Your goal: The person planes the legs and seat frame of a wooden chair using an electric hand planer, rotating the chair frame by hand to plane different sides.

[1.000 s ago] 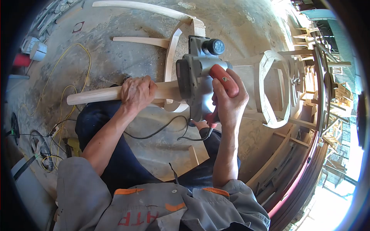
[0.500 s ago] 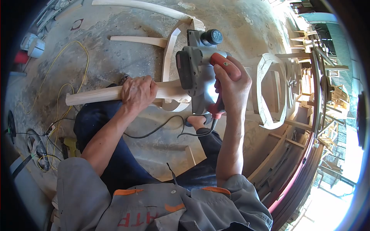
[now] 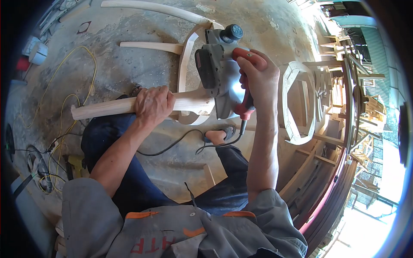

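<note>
Seemingly mid-planing, the left hand (image 3: 154, 103) clasps a pale tapered wooden bar (image 3: 189, 102), the right hand (image 3: 263, 79) a grey red-handled planer (image 3: 222, 69) needing level guidance next.

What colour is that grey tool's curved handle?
Red and black; the curved handle shows best in the head view.

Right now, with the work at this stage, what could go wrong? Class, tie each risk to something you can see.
1. The bare left hand grips the same wooden bar that the power tool is over; a slip toward the hand might injure it.
2. The right hand alone holds the tool, so a kick could be hard to control.
3. The black cord loops close to the foot and might snag.
</note>
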Demonstrator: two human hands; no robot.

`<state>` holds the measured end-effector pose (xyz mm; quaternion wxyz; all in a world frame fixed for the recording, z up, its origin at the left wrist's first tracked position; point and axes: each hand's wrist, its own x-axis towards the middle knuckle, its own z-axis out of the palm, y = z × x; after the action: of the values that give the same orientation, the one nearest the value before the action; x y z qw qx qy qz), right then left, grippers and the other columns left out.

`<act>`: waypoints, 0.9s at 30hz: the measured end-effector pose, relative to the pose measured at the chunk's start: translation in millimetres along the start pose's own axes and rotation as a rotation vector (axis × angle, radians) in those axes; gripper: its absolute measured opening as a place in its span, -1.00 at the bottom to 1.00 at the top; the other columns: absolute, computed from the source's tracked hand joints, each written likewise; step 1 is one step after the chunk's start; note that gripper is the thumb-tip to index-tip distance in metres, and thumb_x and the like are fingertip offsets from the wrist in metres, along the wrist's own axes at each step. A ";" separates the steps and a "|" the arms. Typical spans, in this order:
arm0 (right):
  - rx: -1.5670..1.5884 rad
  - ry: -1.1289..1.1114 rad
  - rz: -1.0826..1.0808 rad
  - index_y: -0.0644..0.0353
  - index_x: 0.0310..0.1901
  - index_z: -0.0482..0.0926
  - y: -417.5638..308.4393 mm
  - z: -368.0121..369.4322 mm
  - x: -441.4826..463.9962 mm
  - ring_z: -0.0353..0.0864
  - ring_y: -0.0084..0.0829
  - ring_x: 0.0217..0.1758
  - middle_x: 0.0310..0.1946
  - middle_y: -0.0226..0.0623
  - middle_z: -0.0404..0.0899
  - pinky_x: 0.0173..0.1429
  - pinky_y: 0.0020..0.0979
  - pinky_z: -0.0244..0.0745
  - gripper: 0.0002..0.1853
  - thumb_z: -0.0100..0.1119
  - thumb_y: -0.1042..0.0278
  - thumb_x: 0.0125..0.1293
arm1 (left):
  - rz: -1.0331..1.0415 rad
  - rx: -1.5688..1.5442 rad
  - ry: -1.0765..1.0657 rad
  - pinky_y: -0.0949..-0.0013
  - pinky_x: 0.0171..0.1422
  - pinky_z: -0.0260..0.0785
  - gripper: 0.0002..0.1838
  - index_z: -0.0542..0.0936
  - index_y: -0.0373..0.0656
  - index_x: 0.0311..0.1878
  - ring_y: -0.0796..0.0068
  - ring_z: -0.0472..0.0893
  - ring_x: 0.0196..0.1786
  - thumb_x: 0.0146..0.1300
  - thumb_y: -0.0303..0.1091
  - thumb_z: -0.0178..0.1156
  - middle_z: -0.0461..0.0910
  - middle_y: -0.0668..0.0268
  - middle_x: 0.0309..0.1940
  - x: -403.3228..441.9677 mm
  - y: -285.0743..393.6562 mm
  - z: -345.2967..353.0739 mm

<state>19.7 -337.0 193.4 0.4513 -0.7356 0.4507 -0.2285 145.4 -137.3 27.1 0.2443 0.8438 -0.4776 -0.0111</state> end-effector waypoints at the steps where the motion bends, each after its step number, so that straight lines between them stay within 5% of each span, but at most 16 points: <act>1: 0.008 -0.009 -0.004 0.39 0.17 0.64 -1.4 0.2 3.4 0.59 -0.58 -0.54 -0.47 -0.34 0.64 -0.49 -0.50 0.52 -0.54 0.40 0.36 0.27 | -0.001 -0.007 0.002 0.03 -0.14 0.50 -0.73 0.63 -0.16 -0.41 0.11 0.70 -0.38 0.36 -0.22 0.13 0.70 0.14 -0.48 0.1 0.0 0.7; 19: 0.014 -0.298 -0.020 0.22 -0.08 0.77 -25.5 18.6 159.1 0.62 -0.49 -0.45 -0.43 -0.34 0.68 -0.40 -0.41 0.54 -0.78 0.43 0.36 0.28 | -0.005 0.059 0.014 0.05 -0.26 0.54 -0.71 0.62 -0.13 -0.42 0.14 0.71 -0.47 0.38 -0.20 0.10 0.70 0.14 -0.53 0.5 -2.0 11.8; 20: 0.138 -0.275 -0.013 0.27 -0.15 0.78 -14.4 18.6 160.9 0.59 -0.46 -0.56 -0.50 -0.26 0.65 -0.47 -0.40 0.52 -0.84 0.40 0.46 0.24 | -0.009 0.062 0.012 0.04 -0.27 0.56 -0.70 0.62 -0.13 -0.42 0.13 0.71 -0.48 0.38 -0.20 0.10 0.70 0.13 -0.54 2.1 -0.4 12.3; 23: 0.156 -0.234 0.015 0.26 -0.11 0.78 -11.8 5.2 105.7 0.57 -0.49 -0.58 -0.52 -0.31 0.63 -0.49 -0.44 0.50 -0.80 0.40 0.45 0.24 | -0.113 -0.003 -0.047 -0.06 -0.22 0.59 -0.69 0.65 -0.16 -0.39 0.02 0.73 -0.44 0.41 -0.20 0.11 0.70 0.04 -0.51 6.1 5.7 5.3; 27: 0.151 -0.097 -0.013 0.30 -0.06 0.74 28.5 -16.6 5.7 0.53 -0.62 -0.57 -0.53 -0.40 0.59 -0.51 -0.50 0.47 -0.74 0.41 0.41 0.23 | -0.194 0.034 -0.455 -0.06 -0.12 0.63 -0.61 0.74 -0.26 -0.23 -0.09 0.77 -0.25 0.43 -0.18 0.01 0.75 -0.12 -0.29 28.0 6.9 -8.4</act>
<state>-2.8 -354.9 176.3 0.5251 -0.7126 0.4049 -0.2290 157.2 -159.6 43.4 0.1139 0.8655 -0.4371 -0.2164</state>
